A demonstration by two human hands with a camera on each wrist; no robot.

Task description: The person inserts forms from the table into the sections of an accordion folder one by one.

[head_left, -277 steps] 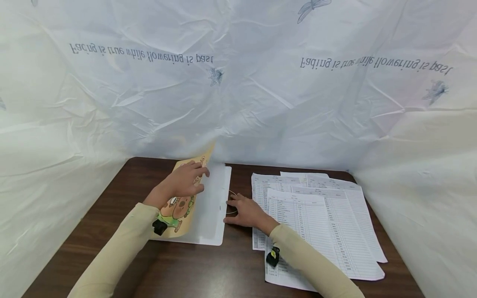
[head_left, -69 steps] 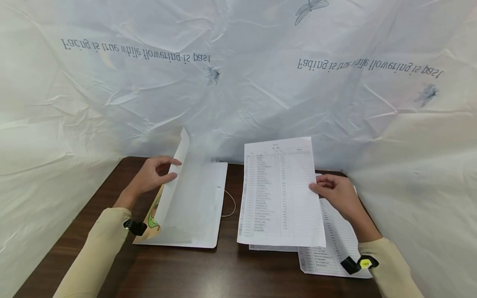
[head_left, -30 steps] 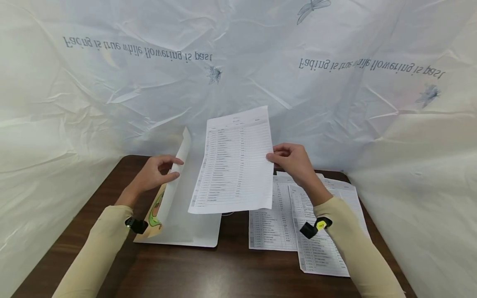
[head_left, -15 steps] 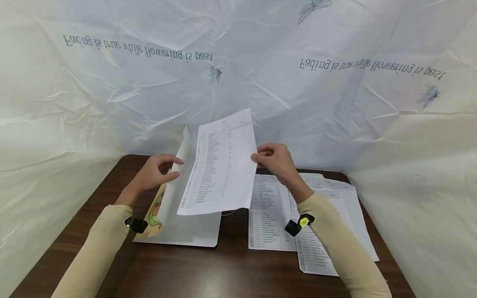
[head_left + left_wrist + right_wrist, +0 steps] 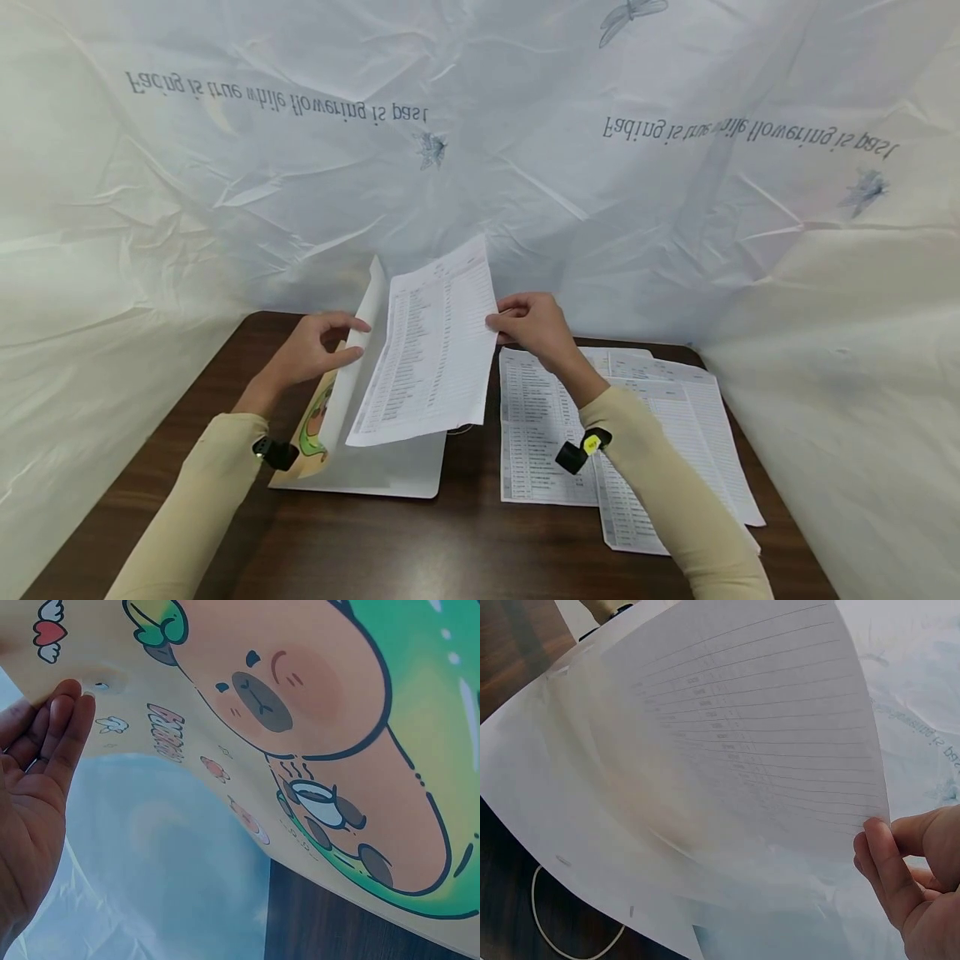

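Observation:
A cardboard folder (image 5: 408, 479) lies on the left of the table, its cover raised. The cover shows a cartoon animal (image 5: 262, 712) outside and white inside. My left hand (image 5: 306, 354) holds the cover by its free edge, fingers on the printed side. My right hand (image 5: 538, 331) pinches a printed sheet (image 5: 431, 358) at its right edge. The sheet hangs tilted over the folder's inside, its left edge close beside the raised cover. From the right wrist view, the sheet (image 5: 742, 750) looks bowed, with the right hand's fingertips at its edge.
Several overlapping printed sheets (image 5: 543, 442) lie on the dark wooden table (image 5: 450, 550) at the right. A thin elastic cord (image 5: 537, 907) loops out from the folder's right side. A white plastic curtain (image 5: 480, 167) with printed text closes off the back and sides.
The cover was lifted further open by my left hand. My right hand picked a sheet from the right-hand papers and carried it left over the folder, lately lowering it slightly. The left hand keeps still.

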